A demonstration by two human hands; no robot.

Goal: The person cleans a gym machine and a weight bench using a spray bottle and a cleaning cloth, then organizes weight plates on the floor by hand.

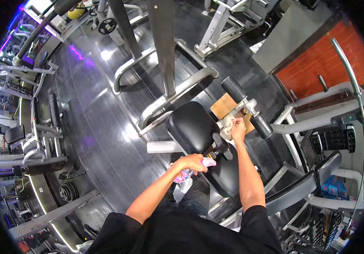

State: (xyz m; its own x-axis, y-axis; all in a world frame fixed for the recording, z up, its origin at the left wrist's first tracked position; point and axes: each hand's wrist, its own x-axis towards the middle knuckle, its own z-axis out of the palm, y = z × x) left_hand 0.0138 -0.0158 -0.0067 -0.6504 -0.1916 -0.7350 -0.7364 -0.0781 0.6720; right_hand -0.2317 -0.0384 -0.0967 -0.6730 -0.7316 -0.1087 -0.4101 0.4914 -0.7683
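Head view, looking down at a gym machine. Right hand (238, 129) pressed on a crumpled pale cloth (228, 125), fingers closed over it, against the metal bracket (250, 103) between 2 black roller pads (233, 89), just beyond the black seat (190, 122). Left hand (190, 163) clamped round a spray bottle (187, 174) beside the seat's near end, nozzle pointing right, long axis slanting down-left toward the body. Likely mid-wipe; next move probably calling for firm strokes along the bracket. Cloth bunched, no clear long axis.
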